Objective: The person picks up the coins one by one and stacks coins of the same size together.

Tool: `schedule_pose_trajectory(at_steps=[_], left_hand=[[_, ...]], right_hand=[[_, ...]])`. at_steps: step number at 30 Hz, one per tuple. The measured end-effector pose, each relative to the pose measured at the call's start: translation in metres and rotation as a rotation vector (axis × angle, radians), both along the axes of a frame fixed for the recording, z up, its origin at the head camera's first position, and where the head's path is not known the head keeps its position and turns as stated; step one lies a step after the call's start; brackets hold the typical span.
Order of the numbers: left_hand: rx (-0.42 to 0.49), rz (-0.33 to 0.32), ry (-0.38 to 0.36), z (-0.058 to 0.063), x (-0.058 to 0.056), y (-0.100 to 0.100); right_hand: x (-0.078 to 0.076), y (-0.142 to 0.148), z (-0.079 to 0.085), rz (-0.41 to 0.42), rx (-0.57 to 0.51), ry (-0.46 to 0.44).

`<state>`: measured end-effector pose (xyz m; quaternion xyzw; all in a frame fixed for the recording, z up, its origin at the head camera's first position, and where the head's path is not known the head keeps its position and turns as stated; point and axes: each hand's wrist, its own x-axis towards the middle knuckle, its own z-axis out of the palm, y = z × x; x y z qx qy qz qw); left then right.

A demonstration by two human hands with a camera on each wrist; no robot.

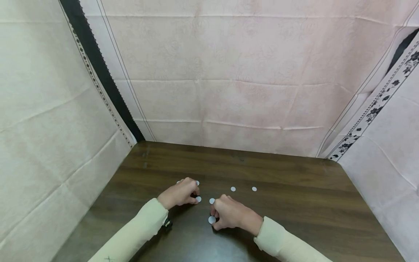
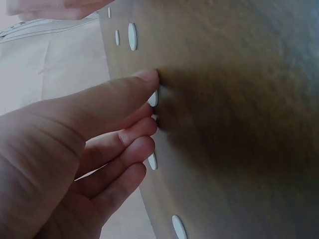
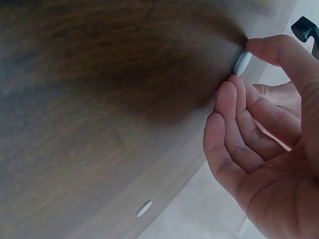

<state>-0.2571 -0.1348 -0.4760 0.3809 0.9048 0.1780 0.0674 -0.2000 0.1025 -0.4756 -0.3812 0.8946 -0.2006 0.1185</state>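
Note:
My left hand (image 1: 181,192) is low over the brown table, thumb and curled fingers at the edges of a small white disc (image 1: 198,199). In the left wrist view this disc (image 2: 153,98) shows between thumb tip and forefinger. Closer to me, my right hand (image 1: 230,213) pinches another white disc (image 1: 212,219) between thumb and fingertip. That disc (image 3: 242,62) appears edge-on in the right wrist view. Just beyond the right fingers lies a further white disc (image 1: 212,201). Two discs, one of them a white disc (image 1: 197,183), are partly hidden behind my left hand.
To the right, a white disc (image 1: 233,189) and another white disc (image 1: 254,189) lie flat on the wooden table (image 1: 294,203). Pale cloth (image 1: 229,72) hangs behind the table and along both sides. A dark object (image 1: 167,223) sits at the left wrist.

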Motion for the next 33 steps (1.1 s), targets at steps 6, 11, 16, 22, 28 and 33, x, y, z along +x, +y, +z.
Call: schedule_pose_trajectory(at_steps=[6, 11, 16, 22, 28, 33], left_hand=[[-0.025, 0.001, -0.02, 0.003, -0.003, 0.002], [-0.054, -0.023, -0.034, 0.004, -0.006, 0.005], [-0.099, -0.023, -0.057, 0.004, -0.011, 0.008], [-0.165, -0.058, 0.022, 0.0, -0.015, 0.011], [-0.182, -0.103, 0.117, -0.005, -0.017, 0.011], [-0.164, -0.116, 0.135, -0.007, -0.017, 0.01]], right_hand=[[0.001, 0.0, 0.0, 0.007, -0.008, 0.009], [0.0, 0.0, 0.0, 0.008, -0.007, 0.005], [-0.001, 0.0, -0.001, 0.012, -0.007, 0.019], [-0.001, -0.001, -0.004, 0.021, 0.002, 0.037], [-0.002, -0.001, -0.005, 0.025, -0.002, 0.044], [-0.002, 0.0, -0.003, 0.024, -0.003, 0.031]])
